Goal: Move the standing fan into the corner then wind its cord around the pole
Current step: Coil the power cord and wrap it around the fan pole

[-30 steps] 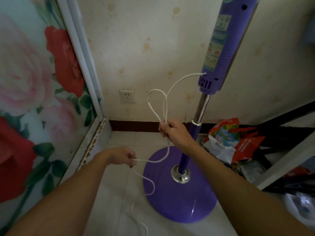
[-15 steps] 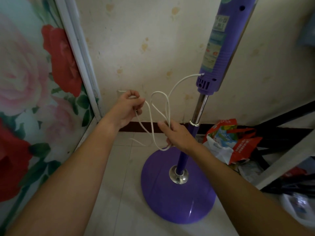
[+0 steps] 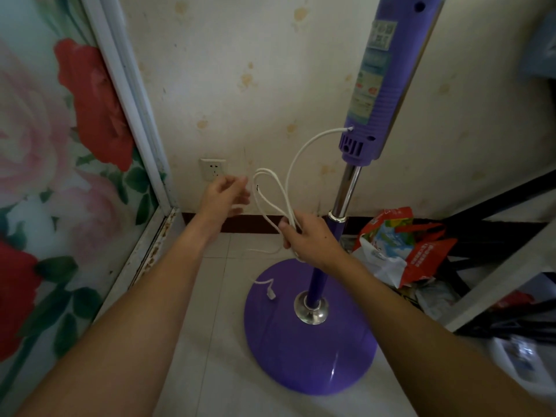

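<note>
Fan (image 3: 313, 299): the purple standing fan stands in the corner, its round base on the floor tiles below and to the right of both hands; this part of the task looks done.
Pole (image 3: 346, 191): it rises just behind the right hand, and no turn of cord lies on it yet.
Right hand (image 3: 310, 239): it stays closed on the gathered loops of cord, in front of the pole, as half a second ago.
Left hand (image 3: 224, 195): its fingers are loosely spread and it holds nothing, near the wall socket (image 3: 213, 170); half a second ago it pinched a strand of the cord.
Cord (image 3: 272, 191): white; it leaves the purple housing above the right hand, makes now two or three loops above that hand, and the rest drops below it.
Plug (image 3: 270, 293): the free end now lies on the edge of the base, below the left hand.
Meaning: in my judgement the cord is only bundled so far; the winding around the pole is not yet begun.
</note>
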`<move>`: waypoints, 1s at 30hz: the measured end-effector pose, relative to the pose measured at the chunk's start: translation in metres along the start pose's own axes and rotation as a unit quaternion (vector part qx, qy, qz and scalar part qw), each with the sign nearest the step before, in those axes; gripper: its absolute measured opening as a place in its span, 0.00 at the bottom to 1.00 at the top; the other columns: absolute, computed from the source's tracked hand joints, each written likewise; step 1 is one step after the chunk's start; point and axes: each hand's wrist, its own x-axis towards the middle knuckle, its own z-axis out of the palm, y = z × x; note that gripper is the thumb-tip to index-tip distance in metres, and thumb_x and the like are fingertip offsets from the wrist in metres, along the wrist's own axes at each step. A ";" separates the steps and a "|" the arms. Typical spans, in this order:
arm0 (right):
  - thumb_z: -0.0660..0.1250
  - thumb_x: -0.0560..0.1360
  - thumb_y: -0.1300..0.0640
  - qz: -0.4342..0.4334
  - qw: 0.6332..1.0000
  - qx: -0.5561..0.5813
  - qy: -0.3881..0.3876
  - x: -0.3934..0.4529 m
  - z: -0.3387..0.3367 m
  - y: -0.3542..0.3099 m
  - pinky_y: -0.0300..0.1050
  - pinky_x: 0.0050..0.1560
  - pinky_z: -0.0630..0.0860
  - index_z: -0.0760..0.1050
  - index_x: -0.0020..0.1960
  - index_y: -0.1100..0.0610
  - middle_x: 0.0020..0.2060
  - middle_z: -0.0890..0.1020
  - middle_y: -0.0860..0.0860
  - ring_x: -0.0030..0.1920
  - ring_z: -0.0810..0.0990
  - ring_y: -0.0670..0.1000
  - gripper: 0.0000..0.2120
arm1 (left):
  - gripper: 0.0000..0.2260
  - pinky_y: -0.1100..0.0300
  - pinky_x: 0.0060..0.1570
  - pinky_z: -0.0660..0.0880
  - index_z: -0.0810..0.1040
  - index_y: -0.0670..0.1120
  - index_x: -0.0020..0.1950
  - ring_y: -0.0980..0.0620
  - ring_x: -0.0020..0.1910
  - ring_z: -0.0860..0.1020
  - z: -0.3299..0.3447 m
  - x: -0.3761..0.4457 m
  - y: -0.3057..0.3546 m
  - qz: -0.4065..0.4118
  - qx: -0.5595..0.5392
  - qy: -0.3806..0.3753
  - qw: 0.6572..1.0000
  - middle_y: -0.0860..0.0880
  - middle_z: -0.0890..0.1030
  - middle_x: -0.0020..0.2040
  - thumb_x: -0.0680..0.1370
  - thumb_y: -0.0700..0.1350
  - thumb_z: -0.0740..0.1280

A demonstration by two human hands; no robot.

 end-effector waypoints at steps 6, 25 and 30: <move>0.64 0.82 0.57 0.005 0.998 0.059 0.021 -0.001 0.001 -0.004 0.49 0.38 0.74 0.76 0.40 0.53 0.25 0.79 0.45 0.29 0.76 0.44 0.11 | 0.23 0.50 0.59 0.69 0.73 0.53 0.70 0.47 0.69 0.72 -0.018 -0.016 -0.078 -0.182 0.249 -0.208 0.928 0.50 0.75 0.69 0.76 0.37 0.67; 0.63 0.83 0.57 0.075 0.985 0.158 -0.004 -0.001 0.001 0.003 0.50 0.49 0.83 0.78 0.52 0.54 0.40 0.88 0.52 0.44 0.88 0.53 0.06 | 0.08 0.60 0.42 0.77 0.84 0.44 0.50 0.48 0.45 0.73 -0.034 -0.022 -0.068 -0.154 0.246 -0.263 0.920 0.43 0.73 0.45 0.82 0.41 0.64; 0.62 0.84 0.57 0.088 0.977 0.187 -0.045 0.001 0.000 0.000 0.61 0.47 0.82 0.77 0.48 0.57 0.27 0.80 0.48 0.29 0.82 0.51 0.08 | 0.05 0.59 0.32 0.69 0.84 0.43 0.47 0.52 0.31 0.69 -0.028 -0.013 -0.058 -0.107 0.231 -0.216 0.943 0.46 0.70 0.33 0.80 0.40 0.69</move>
